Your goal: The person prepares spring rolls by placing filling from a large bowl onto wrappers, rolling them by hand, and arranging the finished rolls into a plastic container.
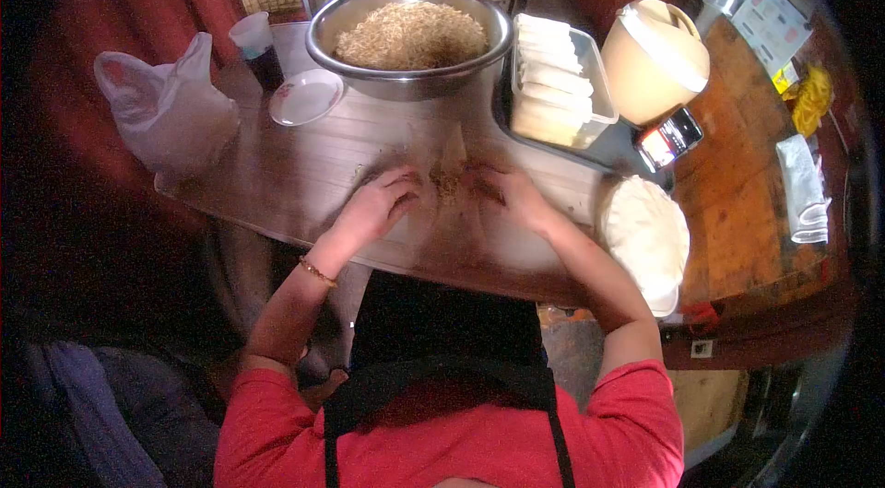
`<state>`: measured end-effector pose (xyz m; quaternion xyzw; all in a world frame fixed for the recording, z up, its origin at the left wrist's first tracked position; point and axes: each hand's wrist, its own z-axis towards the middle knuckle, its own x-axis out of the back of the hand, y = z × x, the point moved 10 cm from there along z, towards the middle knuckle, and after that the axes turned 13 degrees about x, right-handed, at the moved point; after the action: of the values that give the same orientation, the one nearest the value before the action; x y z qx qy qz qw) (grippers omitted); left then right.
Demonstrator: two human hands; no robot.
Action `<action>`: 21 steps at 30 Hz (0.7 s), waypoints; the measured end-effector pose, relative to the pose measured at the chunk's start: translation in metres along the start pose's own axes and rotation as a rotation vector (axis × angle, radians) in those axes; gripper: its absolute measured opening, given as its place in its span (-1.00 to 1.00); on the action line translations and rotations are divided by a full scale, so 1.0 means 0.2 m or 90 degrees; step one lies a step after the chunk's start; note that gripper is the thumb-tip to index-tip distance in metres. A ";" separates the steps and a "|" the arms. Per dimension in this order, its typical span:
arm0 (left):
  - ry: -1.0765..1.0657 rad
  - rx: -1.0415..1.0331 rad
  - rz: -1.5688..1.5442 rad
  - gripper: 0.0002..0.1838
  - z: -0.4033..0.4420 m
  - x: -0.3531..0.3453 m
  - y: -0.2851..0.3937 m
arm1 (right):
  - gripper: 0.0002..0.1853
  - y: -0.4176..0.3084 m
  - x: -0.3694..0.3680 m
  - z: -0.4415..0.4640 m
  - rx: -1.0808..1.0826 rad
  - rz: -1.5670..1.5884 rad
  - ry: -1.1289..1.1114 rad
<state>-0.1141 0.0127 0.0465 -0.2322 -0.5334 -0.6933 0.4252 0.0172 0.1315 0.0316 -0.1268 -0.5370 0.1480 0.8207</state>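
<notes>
A thin, see-through wrapper sheet (452,145) lies on the table in front of me, one corner pointing away. On its middle sits a small heap of brown shredded filling (447,184). From the left, my left hand (383,198) has its bent fingers at the sheet's side. My right hand (512,195) holds the opposite side with curled fingers; its fingertips are in shadow. Beyond both hands stands a large steel bowl (318,50) with a mound of the same filling (415,35).
White rolls (553,73) fill a clear plastic box (601,101) on a dark tray. Near my right forearm lies a pale round stack of sheets (645,235). A phone (670,140), beige jug (656,59), small plate (307,98), cup (253,35) and plastic bag (175,110) surround the work area.
</notes>
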 end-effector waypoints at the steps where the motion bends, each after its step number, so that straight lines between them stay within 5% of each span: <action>1: -0.045 0.019 0.012 -0.76 0.00 -0.04 -0.01 | -0.63 0.00 0.00 0.00 0.001 -0.002 -0.006; 8: -0.072 0.000 0.027 -0.75 0.00 -0.02 0.03 | -0.59 0.06 -0.13 -0.02 -0.036 0.011 -0.093; 10: -0.075 0.036 0.023 -0.70 0.01 -0.03 0.00 | -0.56 0.18 -0.20 -0.07 -0.287 0.526 0.057; 11: -0.075 0.037 0.023 -0.70 0.01 -0.04 0.00 | -0.56 0.18 -0.21 -0.07 -0.288 0.527 0.056; 13: -0.056 0.082 0.027 -0.64 0.00 -0.05 -0.04 | -0.64 0.08 -0.09 -0.03 -0.041 0.017 0.037; 16: -0.058 0.219 -0.041 -0.67 -0.01 -0.10 -0.14 | -0.51 0.07 -0.16 -0.05 0.052 -0.160 -0.015; 21: -0.058 0.175 -0.004 -0.73 -0.03 -0.09 -0.09 | -0.41 0.01 -0.22 -0.07 0.123 -0.201 -0.124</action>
<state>-0.1184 0.0150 0.0213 -0.2014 -0.6429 -0.6040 0.4259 0.0125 0.1153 -0.0123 0.0532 -0.6102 0.0799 0.7864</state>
